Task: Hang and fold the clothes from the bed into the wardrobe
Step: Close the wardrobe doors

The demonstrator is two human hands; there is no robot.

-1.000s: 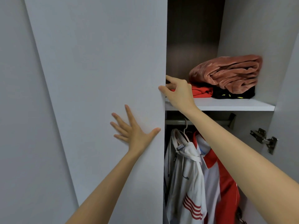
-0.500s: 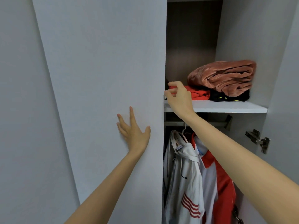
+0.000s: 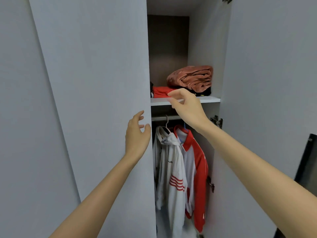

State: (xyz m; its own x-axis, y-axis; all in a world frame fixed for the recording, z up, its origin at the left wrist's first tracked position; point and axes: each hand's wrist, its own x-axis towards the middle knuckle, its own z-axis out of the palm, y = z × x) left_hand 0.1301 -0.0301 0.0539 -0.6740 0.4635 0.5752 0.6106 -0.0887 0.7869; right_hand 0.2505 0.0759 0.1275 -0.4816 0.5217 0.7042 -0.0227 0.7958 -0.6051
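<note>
Evidently the left hand (image 3: 137,134), loosely curled and gripping nothing, is hovering at the upright free edge of the left door (image 3: 103,83), perhaps touching it; the right hand (image 3: 187,107), likewise slack and empty, is hanging before the shelf (image 3: 210,99), where folded clothes (image 3: 160,91) are lying above the hung jackets (image 3: 173,169).

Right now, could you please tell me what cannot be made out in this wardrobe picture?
Head view only.
Wardrobe's left half: hidden behind the grey left door.
Black folded garment: mostly covered by the pink plush blanket and the right hand.
Dark flat object: cut off by the right edge.
Bed: out of frame.
</note>
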